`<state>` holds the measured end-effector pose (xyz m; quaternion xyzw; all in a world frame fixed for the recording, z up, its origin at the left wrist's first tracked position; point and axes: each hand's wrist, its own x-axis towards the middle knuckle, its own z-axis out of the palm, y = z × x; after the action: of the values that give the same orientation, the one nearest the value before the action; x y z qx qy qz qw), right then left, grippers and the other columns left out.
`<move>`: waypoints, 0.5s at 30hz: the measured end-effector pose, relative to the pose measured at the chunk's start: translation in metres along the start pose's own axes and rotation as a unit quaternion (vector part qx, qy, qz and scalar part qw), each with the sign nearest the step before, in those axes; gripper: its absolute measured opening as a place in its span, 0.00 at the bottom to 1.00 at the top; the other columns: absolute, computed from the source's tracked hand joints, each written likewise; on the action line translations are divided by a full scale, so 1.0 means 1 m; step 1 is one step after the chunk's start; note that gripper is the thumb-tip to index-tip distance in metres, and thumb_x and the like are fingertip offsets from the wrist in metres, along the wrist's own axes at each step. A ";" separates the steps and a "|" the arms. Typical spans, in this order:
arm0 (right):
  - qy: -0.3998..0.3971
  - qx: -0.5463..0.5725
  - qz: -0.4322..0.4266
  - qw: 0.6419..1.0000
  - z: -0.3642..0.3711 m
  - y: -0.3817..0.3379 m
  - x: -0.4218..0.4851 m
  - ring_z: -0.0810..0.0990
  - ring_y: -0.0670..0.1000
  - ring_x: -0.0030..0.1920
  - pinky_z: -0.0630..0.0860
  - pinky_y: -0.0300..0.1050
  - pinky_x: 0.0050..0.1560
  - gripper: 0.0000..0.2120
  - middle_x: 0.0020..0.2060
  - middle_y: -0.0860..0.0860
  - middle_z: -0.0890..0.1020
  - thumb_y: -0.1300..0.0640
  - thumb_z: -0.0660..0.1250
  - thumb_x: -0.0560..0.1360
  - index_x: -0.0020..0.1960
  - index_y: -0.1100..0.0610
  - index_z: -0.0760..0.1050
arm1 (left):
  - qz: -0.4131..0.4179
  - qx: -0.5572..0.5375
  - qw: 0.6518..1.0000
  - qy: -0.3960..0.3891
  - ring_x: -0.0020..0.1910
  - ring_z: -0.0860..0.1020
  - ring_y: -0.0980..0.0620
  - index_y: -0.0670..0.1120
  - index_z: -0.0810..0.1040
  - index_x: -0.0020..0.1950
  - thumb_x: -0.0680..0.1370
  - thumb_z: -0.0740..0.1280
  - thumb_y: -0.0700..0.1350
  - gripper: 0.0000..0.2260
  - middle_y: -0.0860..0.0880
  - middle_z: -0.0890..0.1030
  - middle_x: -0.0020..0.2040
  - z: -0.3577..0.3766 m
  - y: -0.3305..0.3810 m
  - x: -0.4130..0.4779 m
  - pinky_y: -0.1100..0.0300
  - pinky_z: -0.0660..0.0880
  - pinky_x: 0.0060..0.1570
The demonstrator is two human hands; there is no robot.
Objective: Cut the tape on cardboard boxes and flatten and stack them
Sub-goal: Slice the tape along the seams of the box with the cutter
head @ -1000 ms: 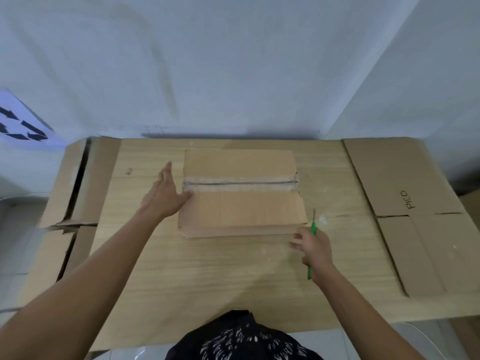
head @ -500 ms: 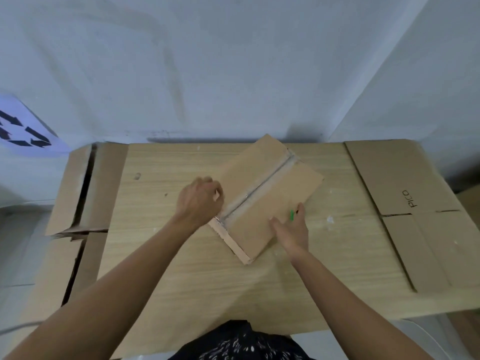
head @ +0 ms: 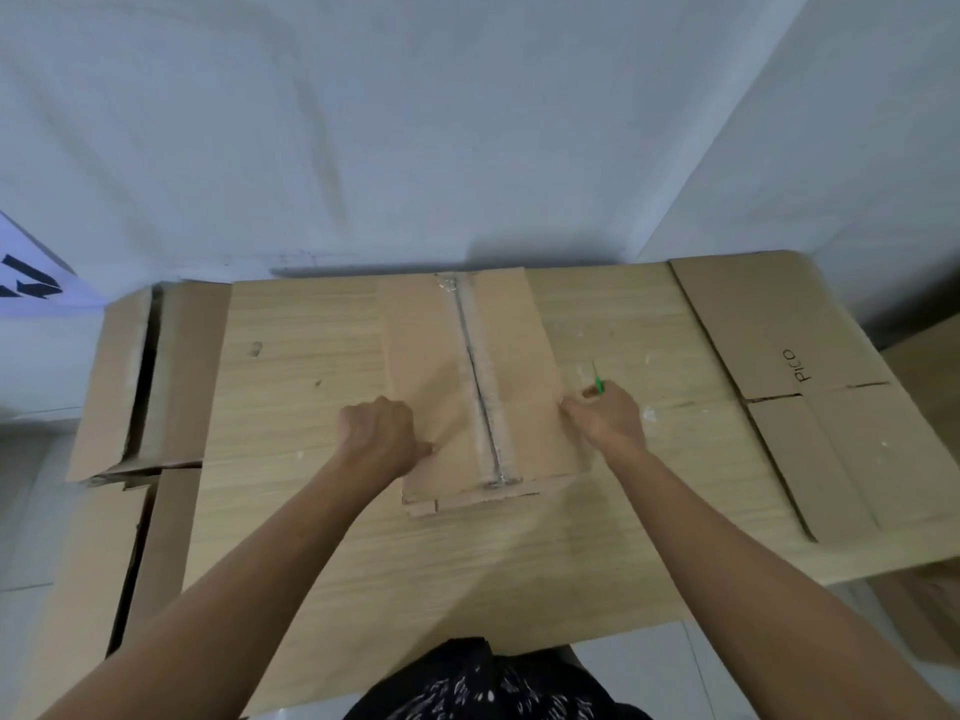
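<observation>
Cardboard brown box point(head: 519, 356): flattening and stacking seemed left for you.
Left hand point(head: 379, 439): gripped its edge.
Right hand point(head: 608, 415): grasped green cutter point(head: 597, 379).

The box point(head: 426, 366) is coloured plain brown, the cutter point(head: 599, 384) green; the table point(head: 311, 356) is marked by pale wood grain, the garment point(head: 467, 688) patterned white on black

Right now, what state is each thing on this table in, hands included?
box: closed, lying on the table, seam pointing away from the person.
tape: along the seam; cut or not, cannot tell.
left hand: grips the box's left edge.
right hand: holds the green cutter, beside the box's right edge.
PICO cardboard: flattened, table's right end.
left cardboard: flat, table's left end.
</observation>
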<state>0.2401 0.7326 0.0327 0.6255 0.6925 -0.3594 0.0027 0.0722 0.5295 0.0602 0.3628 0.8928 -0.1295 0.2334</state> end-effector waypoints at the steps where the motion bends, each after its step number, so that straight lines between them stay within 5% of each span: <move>1: 0.000 -0.014 0.025 1.000 -0.006 0.009 -0.004 0.82 0.57 0.55 0.76 0.46 0.52 0.25 0.59 0.57 0.81 0.42 0.71 0.72 0.62 0.58 0.76 | 0.016 -0.018 0.999 0.044 0.61 0.78 0.45 0.45 0.73 0.66 0.79 0.66 0.64 0.26 0.46 0.77 0.61 -0.001 -0.001 0.001 0.53 0.72 0.48; 4: -0.071 0.037 0.097 0.992 -0.014 0.035 -0.024 0.86 0.57 0.35 0.72 0.35 0.26 0.23 0.47 0.59 0.85 0.44 0.65 0.77 0.58 0.64 0.75 | 0.104 -0.114 0.986 0.066 0.80 0.55 0.40 0.50 0.57 0.79 0.78 0.69 0.60 0.35 0.45 0.52 0.81 0.012 0.000 0.012 0.44 0.72 0.67; 7: -0.127 0.149 0.153 0.969 -0.008 0.046 -0.036 0.85 0.58 0.31 0.58 0.34 0.18 0.16 0.40 0.62 0.86 0.50 0.63 0.81 0.52 0.65 0.75 | 0.135 -0.106 0.984 0.051 0.81 0.39 0.42 0.54 0.48 0.83 0.83 0.57 0.62 0.33 0.49 0.39 0.83 0.039 0.009 0.014 0.41 0.62 0.75; 10: -0.092 0.253 0.146 0.952 0.005 0.043 -0.031 0.85 0.54 0.31 0.56 0.36 0.17 0.10 0.39 0.62 0.86 0.55 0.64 0.81 0.47 0.62 0.74 | 0.092 -0.060 0.991 0.075 0.81 0.47 0.41 0.52 0.49 0.83 0.82 0.51 0.66 0.33 0.44 0.45 0.83 0.055 0.027 -0.001 0.42 0.62 0.73; 15: -0.041 0.397 0.097 0.912 0.022 0.036 -0.019 0.85 0.58 0.53 0.63 0.41 0.23 0.10 0.51 0.56 0.85 0.54 0.69 0.76 0.53 0.57 0.73 | 0.020 -0.041 0.997 0.057 0.73 0.59 0.40 0.46 0.53 0.79 0.80 0.48 0.70 0.37 0.43 0.58 0.75 0.052 0.061 -0.027 0.45 0.70 0.62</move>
<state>0.2659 0.7036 0.0069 0.6235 0.4282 -0.6282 -0.1823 0.1491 0.5358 0.0261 0.3773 0.9018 -0.0675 0.1996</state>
